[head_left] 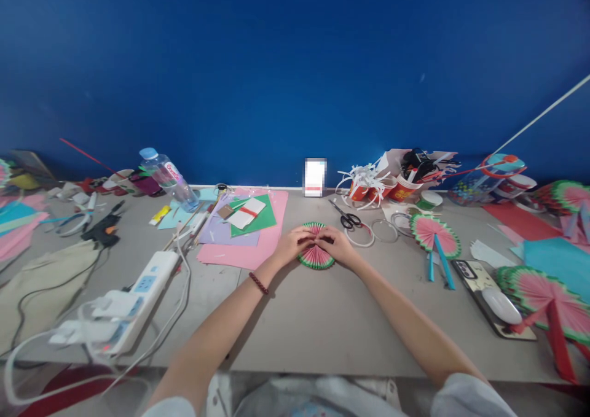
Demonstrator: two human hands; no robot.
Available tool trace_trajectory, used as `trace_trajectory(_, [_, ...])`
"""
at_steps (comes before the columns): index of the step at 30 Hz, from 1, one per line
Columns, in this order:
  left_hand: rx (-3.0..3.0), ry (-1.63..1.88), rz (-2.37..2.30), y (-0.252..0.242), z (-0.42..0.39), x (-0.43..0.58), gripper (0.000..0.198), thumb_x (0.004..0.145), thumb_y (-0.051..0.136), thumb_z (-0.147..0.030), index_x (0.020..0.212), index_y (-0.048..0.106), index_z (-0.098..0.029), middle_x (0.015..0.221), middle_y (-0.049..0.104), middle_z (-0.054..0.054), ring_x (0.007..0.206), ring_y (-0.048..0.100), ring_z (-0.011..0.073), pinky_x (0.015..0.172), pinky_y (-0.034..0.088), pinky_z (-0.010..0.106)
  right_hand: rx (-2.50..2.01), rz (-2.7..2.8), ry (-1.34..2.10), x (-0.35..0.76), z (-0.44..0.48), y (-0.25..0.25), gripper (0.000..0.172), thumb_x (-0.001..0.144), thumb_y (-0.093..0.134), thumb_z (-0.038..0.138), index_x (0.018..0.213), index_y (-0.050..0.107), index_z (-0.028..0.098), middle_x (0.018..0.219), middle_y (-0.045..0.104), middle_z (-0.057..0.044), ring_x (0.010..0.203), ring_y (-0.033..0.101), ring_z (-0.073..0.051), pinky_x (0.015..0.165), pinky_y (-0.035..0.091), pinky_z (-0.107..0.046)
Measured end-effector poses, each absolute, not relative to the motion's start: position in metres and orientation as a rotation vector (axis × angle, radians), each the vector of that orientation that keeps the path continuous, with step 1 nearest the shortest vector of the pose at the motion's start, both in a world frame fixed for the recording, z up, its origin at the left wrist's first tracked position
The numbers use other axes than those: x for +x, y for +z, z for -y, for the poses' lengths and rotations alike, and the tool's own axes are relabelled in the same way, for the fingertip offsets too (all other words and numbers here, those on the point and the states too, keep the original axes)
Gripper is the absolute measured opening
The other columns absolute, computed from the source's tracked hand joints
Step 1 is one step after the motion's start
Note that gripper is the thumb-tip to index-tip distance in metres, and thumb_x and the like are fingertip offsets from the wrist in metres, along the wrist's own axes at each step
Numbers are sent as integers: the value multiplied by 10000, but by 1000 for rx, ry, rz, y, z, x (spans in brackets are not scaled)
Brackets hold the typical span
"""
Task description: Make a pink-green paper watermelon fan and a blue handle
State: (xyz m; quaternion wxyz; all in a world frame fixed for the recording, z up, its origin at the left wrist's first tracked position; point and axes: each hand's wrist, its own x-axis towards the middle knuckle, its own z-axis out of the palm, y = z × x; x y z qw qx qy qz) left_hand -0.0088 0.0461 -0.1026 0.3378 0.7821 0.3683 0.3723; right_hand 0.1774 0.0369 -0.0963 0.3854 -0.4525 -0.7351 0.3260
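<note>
Pink and pleated, a green-rimmed paper disc (317, 258) is lying just below the frame's centre. The left hand (296, 244) and right hand (337, 245) are touching its middle, fingertips close together; whether they are pinching the folds, I cannot tell. Black-handled scissors (345, 216) are lying right of centre.

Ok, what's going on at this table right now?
A person has their left hand and right hand on a round, pleated pink-and-green paper fan at the table. The fingers of both come together near its centre; whether they pinch it is too small to tell. Black-handled scissors lie beyond the right hand, coloured sheets are left of the left hand, and another fan with blue strips lies to the right.
</note>
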Motion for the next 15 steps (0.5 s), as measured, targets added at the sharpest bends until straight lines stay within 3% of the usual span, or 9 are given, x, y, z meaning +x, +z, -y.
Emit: trace_trajectory(15, [2180, 1130, -1102, -108, -38, 0, 155, 857, 582, -295, 853, 706, -203, 980, 697, 52, 878, 649, 171, 783, 512, 293, -1166, 1865, 856, 178, -42, -105, 158, 808, 547, 235, 703, 659, 200, 763, 620, -23, 769, 588, -170, 748, 447, -305])
